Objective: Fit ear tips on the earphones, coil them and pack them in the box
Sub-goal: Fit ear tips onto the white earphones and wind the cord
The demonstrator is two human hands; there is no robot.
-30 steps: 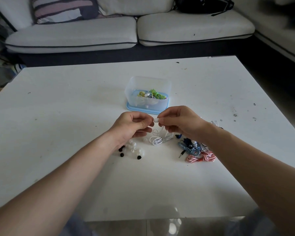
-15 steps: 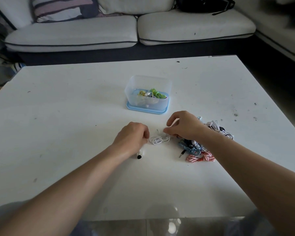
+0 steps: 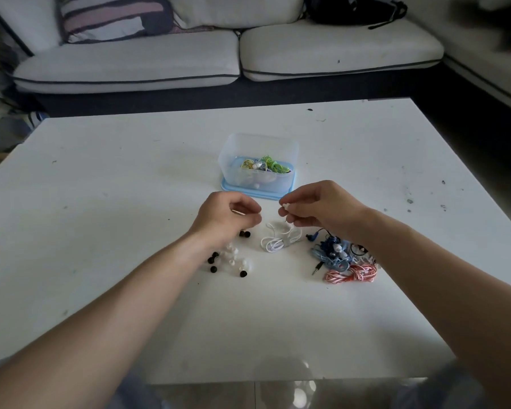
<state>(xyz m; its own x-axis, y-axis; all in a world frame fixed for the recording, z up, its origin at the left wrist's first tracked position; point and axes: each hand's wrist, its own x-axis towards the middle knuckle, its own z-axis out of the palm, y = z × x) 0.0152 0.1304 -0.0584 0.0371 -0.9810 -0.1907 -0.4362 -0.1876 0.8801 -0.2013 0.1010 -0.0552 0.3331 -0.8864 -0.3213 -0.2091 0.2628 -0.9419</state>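
Note:
My right hand (image 3: pixel 319 208) pinches a white earbud (image 3: pixel 285 206) just above the table. Its white cable (image 3: pixel 278 240) hangs down to a loose coil below the hand. My left hand (image 3: pixel 227 216) hovers a short gap to the left with fingers curled. Thumb and forefinger pinch a small pale ear tip that barely shows. Loose black and white ear tips (image 3: pixel 227 261) lie under the left wrist. The clear box (image 3: pixel 258 149) stands on its blue lid behind both hands, with green and yellow earphones (image 3: pixel 266 164) inside.
Blue earphones (image 3: pixel 331 252) and a red-and-white striped coil (image 3: pixel 351 273) lie right of the white cable, partly under my right forearm. The white table (image 3: pixel 101 187) reaches back to a grey sofa (image 3: pixel 130 63). Its front edge is close to me.
Both hands dropped to the table half a second ago, the left onto the ear tips. Now both are raised again, the right with the earbud, the left with fingertips pinched.

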